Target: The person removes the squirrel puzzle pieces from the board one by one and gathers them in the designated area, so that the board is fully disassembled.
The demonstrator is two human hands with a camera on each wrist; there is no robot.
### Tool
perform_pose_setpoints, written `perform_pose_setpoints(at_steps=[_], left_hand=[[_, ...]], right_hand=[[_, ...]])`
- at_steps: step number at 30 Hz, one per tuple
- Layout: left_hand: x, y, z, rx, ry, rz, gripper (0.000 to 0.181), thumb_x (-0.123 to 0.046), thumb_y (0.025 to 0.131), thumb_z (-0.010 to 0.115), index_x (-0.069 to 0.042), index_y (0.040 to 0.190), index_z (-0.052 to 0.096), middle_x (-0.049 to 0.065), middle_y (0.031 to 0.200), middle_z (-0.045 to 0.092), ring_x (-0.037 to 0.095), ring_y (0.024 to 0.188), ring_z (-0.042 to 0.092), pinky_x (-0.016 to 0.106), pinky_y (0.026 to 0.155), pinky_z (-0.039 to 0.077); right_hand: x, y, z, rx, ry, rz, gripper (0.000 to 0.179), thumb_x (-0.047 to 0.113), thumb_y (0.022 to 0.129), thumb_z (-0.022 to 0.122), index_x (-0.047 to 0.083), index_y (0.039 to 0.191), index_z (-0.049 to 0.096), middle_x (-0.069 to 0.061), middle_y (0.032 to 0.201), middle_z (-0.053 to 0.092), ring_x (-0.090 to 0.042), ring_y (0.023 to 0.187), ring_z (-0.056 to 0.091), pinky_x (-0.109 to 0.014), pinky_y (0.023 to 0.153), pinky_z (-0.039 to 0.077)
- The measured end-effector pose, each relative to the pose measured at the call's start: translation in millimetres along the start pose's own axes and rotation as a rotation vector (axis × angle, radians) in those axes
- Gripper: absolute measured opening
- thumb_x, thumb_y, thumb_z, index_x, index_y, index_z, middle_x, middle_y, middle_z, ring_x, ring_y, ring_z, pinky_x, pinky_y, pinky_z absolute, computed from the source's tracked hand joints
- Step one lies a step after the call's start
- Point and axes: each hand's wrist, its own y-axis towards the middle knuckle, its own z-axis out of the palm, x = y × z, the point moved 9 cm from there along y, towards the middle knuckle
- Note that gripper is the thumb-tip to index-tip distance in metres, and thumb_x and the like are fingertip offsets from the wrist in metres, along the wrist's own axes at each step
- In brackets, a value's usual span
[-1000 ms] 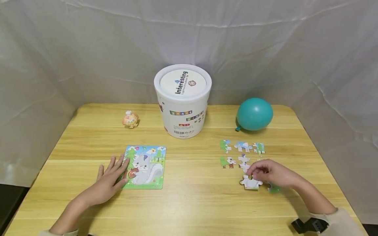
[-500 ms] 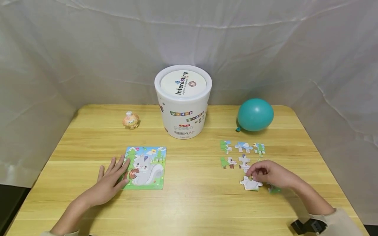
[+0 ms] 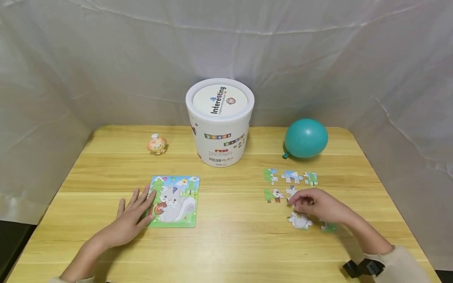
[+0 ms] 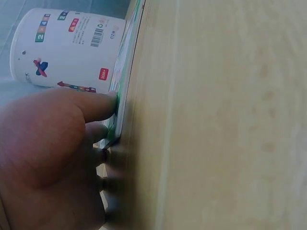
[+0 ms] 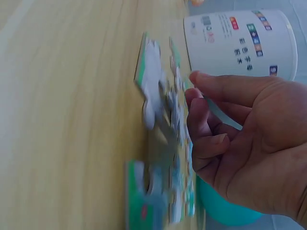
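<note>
In the head view my left hand point(image 3: 129, 218) lies spread, its fingertips resting on the left edge of a square squirrel picture board point(image 3: 180, 212). Over the loose jigsaw pieces on the right hovers my right hand point(image 3: 320, 204), fingers loosely bent and nothing between thumb and forefinger. Just below its fingertips is a grey-white jigsaw piece point(image 3: 299, 221). The hand partly covers a squirrel-face jigsaw piece point(image 3: 291, 191). A green-edged corner piece point(image 3: 328, 226) shows under the wrist. The right wrist view shows the thumb point(image 5: 211, 81) beside the forefinger, above the pieces.
A tree-and-acorn piece point(image 3: 273, 195) and a top row of pieces point(image 3: 291, 176) lie farther back. Behind them sits a teal balloon point(image 3: 306, 138). A white lidded bucket point(image 3: 221, 129) stands at the back middle, with a small orange figurine point(image 3: 157, 144) to its left.
My right hand has let go of the grey-white jigsaw piece and shifted slightly left and away from me. That piece now lies slightly turned. The left hand stays put.
</note>
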Motion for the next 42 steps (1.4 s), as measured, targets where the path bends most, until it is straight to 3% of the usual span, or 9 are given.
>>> perform_pose_setpoints(at_steps=[6,13,21,29,38,42], left_hand=[[-3.2,2.9,0.1,0.003,0.080,-0.011,0.069,-0.031,0.109,0.049,-0.003,0.163,0.015,0.029,0.166,0.000,0.054,0.149,-0.013,0.076,0.104,-0.020],[-6.6,1.8,-1.2,-0.010,0.110,-0.029,0.070,-0.030,0.109,0.050,0.000,0.162,0.016,0.030,0.166,0.000,0.055,0.149,-0.011,0.077,0.105,-0.017],[-3.1,1.3,-6.9,-0.012,0.054,-0.025,0.076,-0.032,0.109,0.048,0.003,0.161,0.005,0.028,0.167,0.002,0.052,0.151,-0.007,0.070,0.111,-0.018],[-0.8,0.0,-11.3,0.015,0.024,0.021,0.085,-0.034,0.104,0.060,0.005,0.161,0.009,0.030,0.166,0.004,0.051,0.151,-0.005,0.068,0.113,-0.016],[5.8,-2.5,-10.7,0.058,-0.005,0.023,0.092,-0.034,0.100,0.065,0.004,0.161,0.008,0.028,0.166,0.001,0.048,0.152,-0.010,0.065,0.113,-0.020],[6.1,-3.8,-8.5,0.062,-0.016,0.017,0.094,-0.035,0.099,0.066,0.004,0.161,0.008,0.028,0.166,-0.001,0.049,0.151,-0.011,0.065,0.112,-0.021]], right_hand=[[20,20.2,9,-0.030,-0.066,-0.046,0.017,0.015,0.102,0.064,0.011,0.115,0.073,-0.002,0.095,0.067,-0.013,0.076,0.054,-0.026,0.065,0.048],[46,53.1,36,0.014,-0.071,-0.091,0.016,0.017,0.101,0.066,0.013,0.115,0.074,0.001,0.094,0.070,-0.012,0.079,0.057,-0.026,0.068,0.050],[77,92.1,76,0.077,0.008,-0.126,0.019,0.010,0.099,0.067,0.011,0.117,0.073,0.003,0.096,0.070,-0.014,0.082,0.059,-0.027,0.071,0.053],[108,126.6,113,0.086,0.048,-0.181,0.021,0.006,0.097,0.067,0.007,0.118,0.072,0.002,0.097,0.069,-0.011,0.086,0.062,-0.027,0.078,0.054],[147,154.3,156,0.108,0.044,-0.222,0.022,0.002,0.097,0.067,0.004,0.118,0.072,0.007,0.092,0.067,-0.003,0.079,0.059,-0.020,0.076,0.053],[158,164.8,170,0.124,0.054,-0.204,0.026,0.002,0.097,0.067,0.002,0.123,0.071,0.006,0.094,0.068,-0.001,0.081,0.059,-0.018,0.078,0.052]])
